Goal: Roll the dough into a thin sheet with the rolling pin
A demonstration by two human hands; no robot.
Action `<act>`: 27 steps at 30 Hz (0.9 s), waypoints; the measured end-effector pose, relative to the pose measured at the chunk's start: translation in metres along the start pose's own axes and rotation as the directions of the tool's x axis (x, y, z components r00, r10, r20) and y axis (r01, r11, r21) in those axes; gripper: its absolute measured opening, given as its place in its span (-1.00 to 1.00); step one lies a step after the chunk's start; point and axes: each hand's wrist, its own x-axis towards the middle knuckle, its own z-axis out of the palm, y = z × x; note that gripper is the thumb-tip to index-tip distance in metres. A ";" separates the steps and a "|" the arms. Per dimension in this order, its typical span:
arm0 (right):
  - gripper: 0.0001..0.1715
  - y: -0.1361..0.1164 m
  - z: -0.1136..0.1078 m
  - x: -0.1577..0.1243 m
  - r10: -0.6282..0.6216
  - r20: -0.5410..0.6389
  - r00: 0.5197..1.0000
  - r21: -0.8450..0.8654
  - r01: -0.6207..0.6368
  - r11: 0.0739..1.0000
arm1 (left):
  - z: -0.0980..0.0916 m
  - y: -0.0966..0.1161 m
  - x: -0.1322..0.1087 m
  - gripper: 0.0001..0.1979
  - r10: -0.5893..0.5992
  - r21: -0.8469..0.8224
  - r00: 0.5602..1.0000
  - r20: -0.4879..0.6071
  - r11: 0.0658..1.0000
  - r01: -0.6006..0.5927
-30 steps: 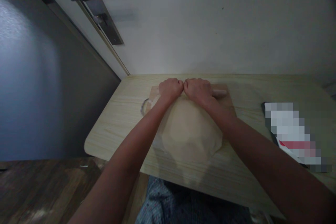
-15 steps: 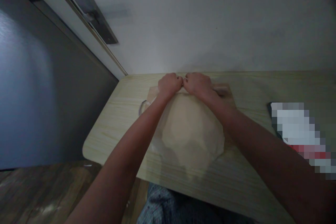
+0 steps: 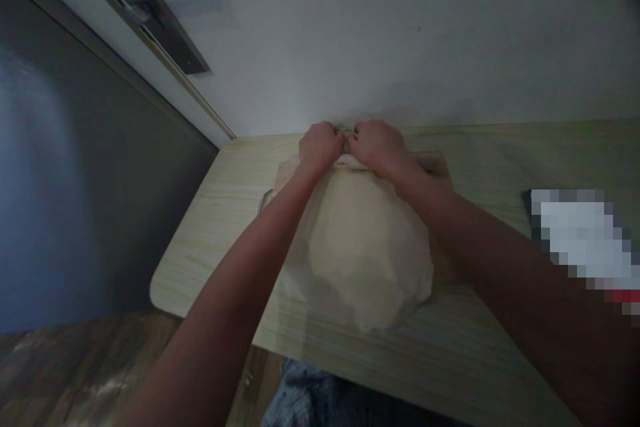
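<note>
A pale, thin sheet of dough (image 3: 355,233) lies spread over a wooden board (image 3: 443,177), its lower part reaching past the board onto the table. At the sheet's far edge, my left hand (image 3: 323,143) has its fingers curled down and closed on the dough. Close beside it, my right hand (image 3: 377,143) is closed in the same way, a small gap between the two. A narrow fold shows along the dough just below the knuckles. By my right wrist a brown rounded piece (image 3: 427,161) shows, perhaps a rolling pin's end. The fingertips are hidden.
The light wooden table (image 3: 200,240) meets a pale wall or door behind. A metal ring (image 3: 264,200) sticks out at the board's left side. To the right lies a blurred-out flat item (image 3: 583,233). A door lock plate (image 3: 170,40) is at upper left.
Both hands have moved slightly away from me, past the dough's far edge fold, and the gap between them shows a little more. The view has shifted slightly.
</note>
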 end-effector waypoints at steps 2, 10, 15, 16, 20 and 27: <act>-0.46 -0.001 -0.001 0.000 0.006 0.010 1.000 0.000 -0.006 1.000 | 0.000 0.000 0.000 -0.62 -0.002 0.001 1.000 0.002 1.000 0.002; -0.47 -0.005 -0.004 -0.008 0.011 0.052 0.999 -0.041 -0.008 0.999 | 0.001 -0.002 -0.005 -0.59 -0.010 0.005 1.000 -0.019 1.000 0.010; -0.49 -0.009 -0.006 -0.021 -0.003 0.026 1.000 -0.065 0.004 0.998 | 0.001 -0.003 -0.017 -0.57 -0.008 0.003 0.998 -0.055 1.000 0.009; -0.49 -0.010 -0.006 -0.024 -0.006 0.017 1.000 -0.072 0.007 0.997 | 0.001 -0.002 -0.020 -0.56 -0.009 0.011 0.998 -0.060 1.000 0.010; -0.48 -0.016 -0.004 -0.039 -0.008 -0.016 1.000 -0.096 0.006 0.995 | -0.001 -0.001 -0.039 -0.55 -0.011 0.065 0.995 -0.104 0.998 0.018; -0.48 -0.022 0.000 -0.071 -0.090 -0.126 0.988 -0.126 0.074 0.989 | -0.004 -0.007 -0.072 -0.56 0.137 0.164 0.980 -0.146 0.980 -0.112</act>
